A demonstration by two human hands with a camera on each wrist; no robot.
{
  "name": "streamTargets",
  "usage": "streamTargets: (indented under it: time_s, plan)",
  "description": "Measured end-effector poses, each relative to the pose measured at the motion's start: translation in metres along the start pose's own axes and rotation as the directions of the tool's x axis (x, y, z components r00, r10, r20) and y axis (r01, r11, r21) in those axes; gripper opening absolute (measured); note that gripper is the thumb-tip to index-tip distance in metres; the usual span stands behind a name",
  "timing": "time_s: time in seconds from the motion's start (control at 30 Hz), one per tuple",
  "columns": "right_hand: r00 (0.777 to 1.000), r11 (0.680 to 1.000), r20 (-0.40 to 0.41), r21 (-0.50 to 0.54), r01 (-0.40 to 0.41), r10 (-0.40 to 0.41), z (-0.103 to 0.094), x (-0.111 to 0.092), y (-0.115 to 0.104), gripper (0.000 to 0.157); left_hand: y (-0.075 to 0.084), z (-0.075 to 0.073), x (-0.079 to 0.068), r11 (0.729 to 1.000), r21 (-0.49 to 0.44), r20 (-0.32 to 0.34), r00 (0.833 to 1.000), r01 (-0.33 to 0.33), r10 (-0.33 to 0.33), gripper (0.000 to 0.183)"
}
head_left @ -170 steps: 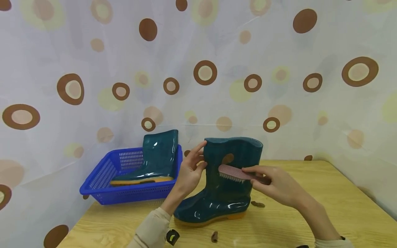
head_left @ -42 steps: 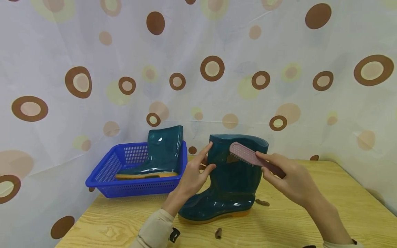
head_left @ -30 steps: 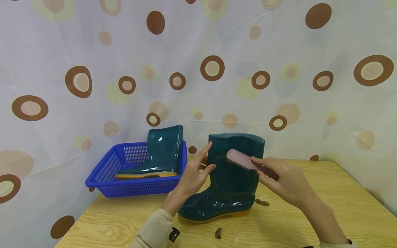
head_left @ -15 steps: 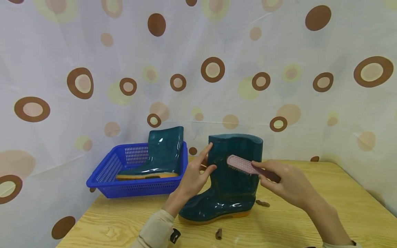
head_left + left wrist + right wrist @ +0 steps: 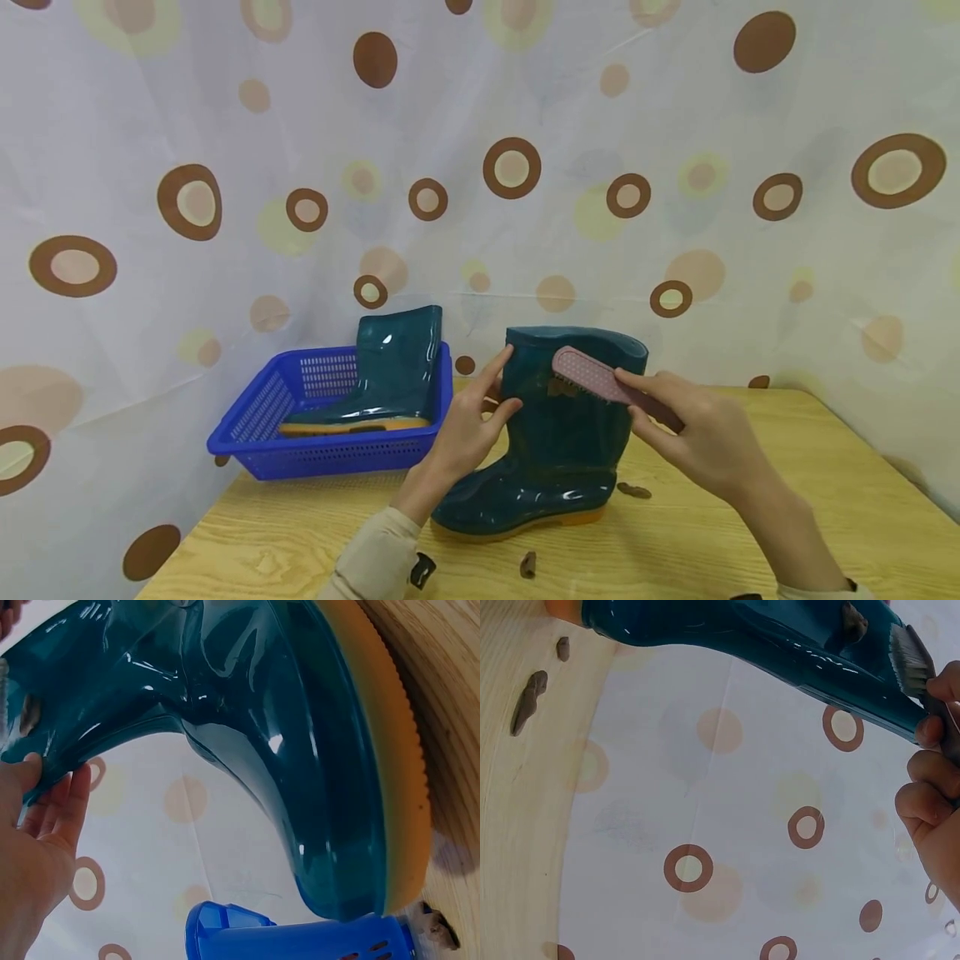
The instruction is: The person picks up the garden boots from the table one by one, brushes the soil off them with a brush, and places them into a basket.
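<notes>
A dark green rubber boot with an orange sole stands on the table. My left hand grips the front edge of its shaft; in the left wrist view the thumb lies on the near side and the fingers reach behind. My right hand holds a pink scrub brush by the handle, against or just off the upper shaft. Just below the brush head shows a brown muddy patch. In the right wrist view the pale bristles face the boot beside this patch; contact I cannot tell.
To the left stands a blue perforated basket with a second green boot in it. Brown lumps lie on the wooden table: one behind the heel, another in front. A dotted curtain hangs behind.
Over the last half second the brush has moved up the shaft, baring the brown patch, and the boot top has leaned slightly right. Some seconds ago the brush was lower. My left hand keeps its grip.
</notes>
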State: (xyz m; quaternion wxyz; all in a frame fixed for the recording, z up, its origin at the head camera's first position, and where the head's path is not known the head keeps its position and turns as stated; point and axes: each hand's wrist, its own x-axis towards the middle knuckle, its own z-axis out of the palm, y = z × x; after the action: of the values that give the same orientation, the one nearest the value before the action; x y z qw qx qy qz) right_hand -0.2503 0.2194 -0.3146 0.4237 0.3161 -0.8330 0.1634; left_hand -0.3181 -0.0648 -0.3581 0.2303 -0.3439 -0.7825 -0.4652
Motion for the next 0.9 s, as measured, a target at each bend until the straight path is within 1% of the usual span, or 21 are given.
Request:
streamTargets:
  time_s: [0.17,0.4,0.5,0.73,0.8,0.9]
  plan:
    - [1.000,1.000,0.011,-0.025,0.004,-0.004,0.008,-0.002,0.002,0.049,0.000,-0.001,-0.001,1.000,-0.006,0.005,1.000,0.008,-0.008,0.068]
    - [0.997,1.000,0.081,-0.029,0.006,-0.003,0.014,-0.004,0.001,0.047,-0.001,-0.001,0.000,1.000,0.006,0.003,1.000,0.016,-0.016,0.069]
    - [0.995,1.000,0.103,-0.018,0.000,0.002,0.013,-0.005,0.000,0.046,-0.001,0.000,0.000,1.000,0.010,0.002,1.000,0.027,-0.027,0.069]
    - [0.988,0.998,0.157,0.058,0.002,-0.011,0.012,-0.005,0.000,0.043,-0.003,0.000,0.000,0.999,0.018,-0.010,0.999,0.033,-0.033,0.070]
    - [0.988,0.998,0.157,0.057,-0.003,-0.006,0.011,-0.005,0.000,0.044,-0.002,0.001,0.000,0.999,0.020,-0.009,1.000,0.030,-0.029,0.070]
    - [0.992,0.999,0.129,0.047,-0.009,0.003,0.008,-0.005,0.000,0.046,-0.002,0.001,0.000,0.999,0.020,-0.006,1.000,0.026,-0.025,0.069]
